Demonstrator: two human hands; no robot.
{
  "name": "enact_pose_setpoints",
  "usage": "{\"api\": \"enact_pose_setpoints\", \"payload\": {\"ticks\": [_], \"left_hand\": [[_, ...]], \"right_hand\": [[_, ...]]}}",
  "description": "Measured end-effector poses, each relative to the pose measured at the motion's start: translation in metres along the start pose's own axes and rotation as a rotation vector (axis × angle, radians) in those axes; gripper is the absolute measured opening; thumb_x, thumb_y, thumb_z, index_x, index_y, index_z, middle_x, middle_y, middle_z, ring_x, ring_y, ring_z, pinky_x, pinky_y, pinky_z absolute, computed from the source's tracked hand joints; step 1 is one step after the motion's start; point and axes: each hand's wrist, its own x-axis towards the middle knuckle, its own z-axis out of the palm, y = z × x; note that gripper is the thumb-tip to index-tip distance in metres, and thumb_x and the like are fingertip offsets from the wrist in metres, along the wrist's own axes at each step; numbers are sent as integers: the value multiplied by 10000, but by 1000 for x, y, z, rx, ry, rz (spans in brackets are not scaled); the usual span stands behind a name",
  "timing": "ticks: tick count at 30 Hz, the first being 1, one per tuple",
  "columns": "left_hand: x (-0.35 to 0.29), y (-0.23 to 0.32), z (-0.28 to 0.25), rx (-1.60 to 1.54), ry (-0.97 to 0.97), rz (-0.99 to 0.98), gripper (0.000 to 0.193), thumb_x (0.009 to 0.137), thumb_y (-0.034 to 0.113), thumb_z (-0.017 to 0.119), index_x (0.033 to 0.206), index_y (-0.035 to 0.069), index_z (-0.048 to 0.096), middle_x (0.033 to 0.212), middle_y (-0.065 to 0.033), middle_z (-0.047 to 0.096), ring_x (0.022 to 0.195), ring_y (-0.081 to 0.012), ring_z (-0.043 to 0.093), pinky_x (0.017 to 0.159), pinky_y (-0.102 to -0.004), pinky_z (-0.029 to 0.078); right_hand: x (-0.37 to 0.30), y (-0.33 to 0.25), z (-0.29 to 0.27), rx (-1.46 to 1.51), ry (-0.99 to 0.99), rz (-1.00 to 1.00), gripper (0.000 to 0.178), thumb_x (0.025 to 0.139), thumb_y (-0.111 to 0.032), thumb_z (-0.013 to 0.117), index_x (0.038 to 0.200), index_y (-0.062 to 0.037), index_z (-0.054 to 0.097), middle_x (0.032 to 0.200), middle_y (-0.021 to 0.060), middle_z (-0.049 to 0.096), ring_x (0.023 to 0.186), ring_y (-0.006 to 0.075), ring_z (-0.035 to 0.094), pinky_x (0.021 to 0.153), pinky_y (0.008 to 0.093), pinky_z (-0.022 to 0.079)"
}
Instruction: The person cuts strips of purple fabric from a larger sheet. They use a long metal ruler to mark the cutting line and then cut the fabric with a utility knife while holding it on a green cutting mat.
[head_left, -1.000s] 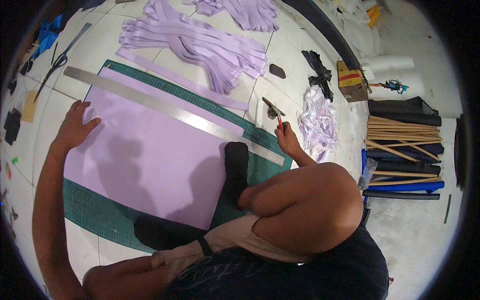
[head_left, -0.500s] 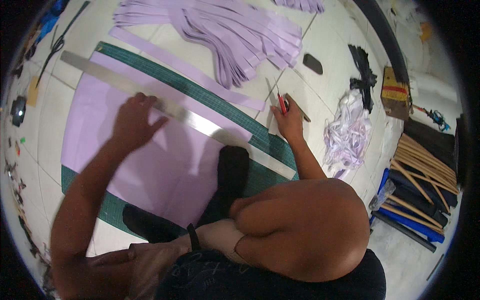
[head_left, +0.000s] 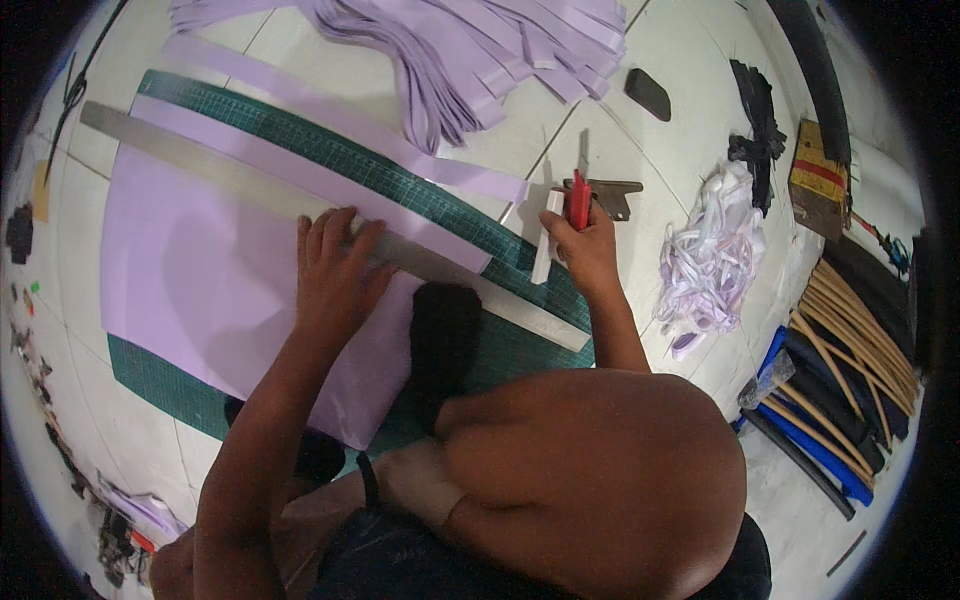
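Note:
A long steel ruler [head_left: 230,173] lies slantwise over a lilac fabric sheet [head_left: 200,260]. The sheet rests on a green cutting mat [head_left: 330,140]. My left hand [head_left: 338,265] has its fingers spread, with the fingertips on the ruler near its middle. My right hand [head_left: 588,240] is closed around a red utility knife [head_left: 578,200] whose blade points away from me. A white bar-like piece [head_left: 546,240] is beside my right thumb; I cannot tell if it is held too. Behind the knife lies a flat dark metal piece [head_left: 617,198]. My black-socked foot [head_left: 445,325] is against the ruler's near edge.
Cut lilac strips [head_left: 430,60] are heaped at the far side, with one loose strip [head_left: 330,105] beside the mat. To the right are a dark block [head_left: 648,95], a tangle of white scraps [head_left: 708,255], a yellow-red box [head_left: 820,170] and several wooden sticks [head_left: 860,330].
My left hand has slid rightward along the ruler. My right hand stays near the mat's right end, the knife now more upright. The whole view has shifted slightly.

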Motion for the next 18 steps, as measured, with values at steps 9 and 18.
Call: {"api": "enact_pose_setpoints", "payload": {"ticks": [9,18], "left_hand": [[-2,-1,8,-2,14,-15,525,783,284,789,1243,119,596,1319,-179,469,1296,-387,411,1144,-630,238],[-4,-2,8,-5,44,5,513,806,293,774,1245,102,591,1324,-179,462,1281,-385,418,1139,-639,229]], "right_hand": [[-9,-14,25,411,-91,-3,443,861,-227,783,1193,-15,579,779,0,590,620,80,539,519,236,439],[-12,-12,33,186,-96,-70,500,847,-292,790,1228,-21,614,828,18,607,700,108,562,644,271,480]]}}
